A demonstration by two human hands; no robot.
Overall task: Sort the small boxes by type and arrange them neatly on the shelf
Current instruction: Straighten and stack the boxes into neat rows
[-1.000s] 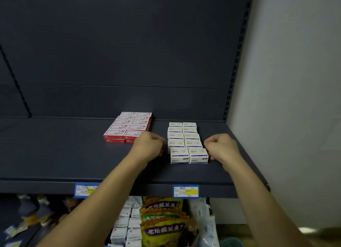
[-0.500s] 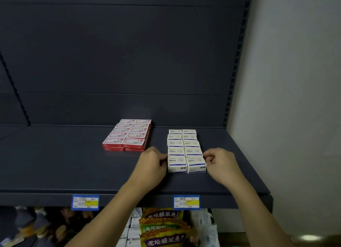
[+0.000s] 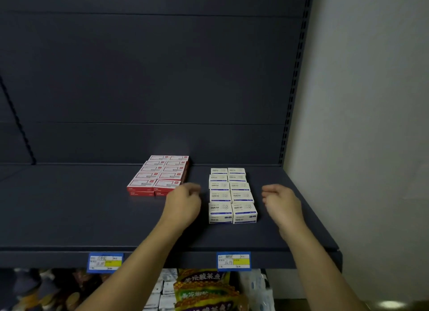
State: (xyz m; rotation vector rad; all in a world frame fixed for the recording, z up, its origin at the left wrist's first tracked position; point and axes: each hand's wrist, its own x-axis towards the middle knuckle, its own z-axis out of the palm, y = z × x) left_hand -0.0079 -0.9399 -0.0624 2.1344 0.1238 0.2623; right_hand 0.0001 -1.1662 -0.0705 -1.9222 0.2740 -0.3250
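Several white boxes with blue print (image 3: 231, 194) stand in two tidy columns on the dark shelf (image 3: 69, 213), right of centre. Several red and white boxes (image 3: 160, 175) lie in two stacked columns to their left, near the back panel. My left hand (image 3: 184, 200) hovers between the two groups, fingers loosely curled, holding nothing; it hides the front right corner of the red group. My right hand (image 3: 279, 200) hangs just right of the white boxes, fingers loosely curled and empty. Neither hand touches a box.
A white wall (image 3: 371, 125) bounds the shelf on the right. Two blue price tags (image 3: 105, 262) (image 3: 234, 261) sit on the shelf's front edge. Below are small white boxes (image 3: 162, 289) and yellow-green snack packets (image 3: 204, 289).
Both hands have let go of the front white boxes and drawn a little apart to either side. The view has tilted slightly, so the shelf sits lower in the frame.
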